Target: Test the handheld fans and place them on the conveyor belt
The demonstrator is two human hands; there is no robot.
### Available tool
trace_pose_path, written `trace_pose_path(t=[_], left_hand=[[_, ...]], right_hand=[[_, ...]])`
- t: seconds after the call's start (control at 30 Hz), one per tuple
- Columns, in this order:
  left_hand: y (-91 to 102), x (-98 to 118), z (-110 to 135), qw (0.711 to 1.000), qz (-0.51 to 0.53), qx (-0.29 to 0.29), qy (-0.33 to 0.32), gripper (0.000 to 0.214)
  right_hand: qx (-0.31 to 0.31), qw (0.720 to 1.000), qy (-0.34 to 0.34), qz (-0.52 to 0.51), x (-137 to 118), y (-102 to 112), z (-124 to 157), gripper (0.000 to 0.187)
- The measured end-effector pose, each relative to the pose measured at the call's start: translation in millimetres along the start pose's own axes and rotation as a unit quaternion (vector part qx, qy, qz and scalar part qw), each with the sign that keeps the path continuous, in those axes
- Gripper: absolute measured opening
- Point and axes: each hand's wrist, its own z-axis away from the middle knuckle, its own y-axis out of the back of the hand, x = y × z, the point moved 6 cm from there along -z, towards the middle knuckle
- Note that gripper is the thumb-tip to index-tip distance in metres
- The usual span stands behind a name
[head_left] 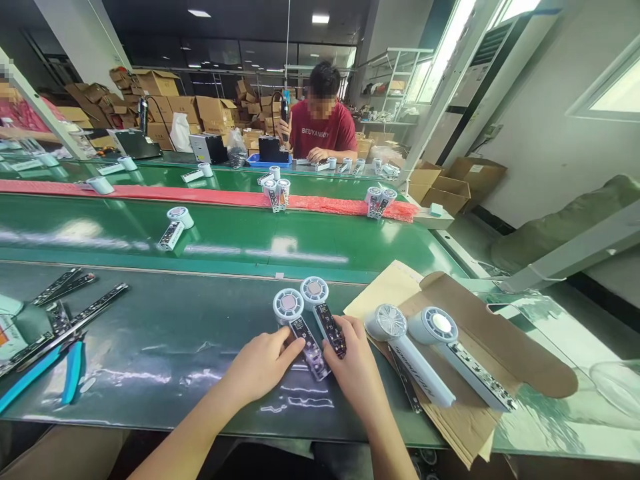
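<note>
Two light-blue handheld fans with their circuit boards exposed lie side by side on the dark green bench before me. My left hand is closed around the handle of the left handheld fan, thumb on top near its board. Close by, my right hand grips the handle of the right handheld fan, whose lower end is partly hidden by my fingers. To the right, a closed fan with lettering and another fan with an exposed board rest on flattened cardboard.
Loose circuit boards and blue-handled pliers lie at the left. Beyond the bench runs a green conveyor belt carrying several fans, with a red strip along it. Across the belt, a person in a red shirt holds an electric screwdriver.
</note>
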Motion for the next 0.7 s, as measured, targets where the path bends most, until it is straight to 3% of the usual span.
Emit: trace_pose_path(t=[0.13,0.23,0.33,0.47,0.57,0.7], left_hand=[[2.4,4,2,1.000,-0.022,0.006,-0.017,0.041],[9.4,-5,7,1.000,-0.010,0.024,-0.014,0.036],[14.7,-19,13,0.999,0.017,0.042,-0.005,0.035],[14.9,-30,17,0.998,0.039,0.054,-0.002,0.036],[12.8,-29,18,0.998,0.026,0.050,-0.006,0.034],[9.5,-25,18,0.999,0.008,0.030,-0.021,0.032]], right_hand=[[0.028,0.999,0.019,0.013,8,7,4,0.036],[0.047,0.998,0.040,0.018,5,8,12,0.022],[0.052,0.986,0.084,0.135,-10,-3,19,0.019],[0.071,0.948,0.111,0.289,-24,-23,21,0.019],[0.077,0.945,0.135,0.289,-26,-27,18,0.016],[0.059,0.955,0.145,0.251,-27,-8,2,0.022]])
